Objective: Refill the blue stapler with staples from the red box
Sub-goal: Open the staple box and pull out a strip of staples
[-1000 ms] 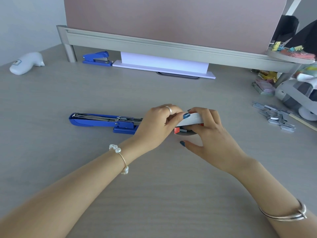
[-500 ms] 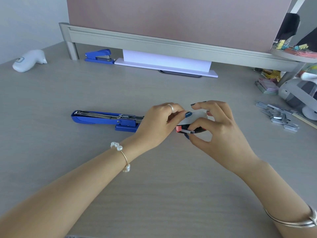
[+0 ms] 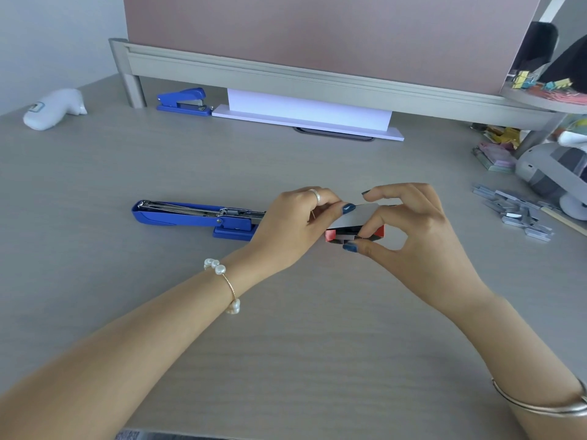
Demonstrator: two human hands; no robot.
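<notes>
Blue stapler (image 3: 193, 215) lies opened flat, left-right; left hand (image 3: 292, 223) and right hand (image 3: 413, 230) pinch red box (image 3: 355, 230).

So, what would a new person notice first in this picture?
First, the two hands meeting at mid-desk: the left hand and right hand both hold a small red box with its flap lifted. Just left of them lies the blue stapler, opened out flat. Loose staple strips lie at the right.

Your grey desk (image 3: 286, 344) carries the opened blue stapler (image 3: 193, 217) left of centre, a second stapler (image 3: 184, 101) at upper left beside white paper (image 3: 308, 114), and loose staples (image 3: 514, 211) at right.
</notes>
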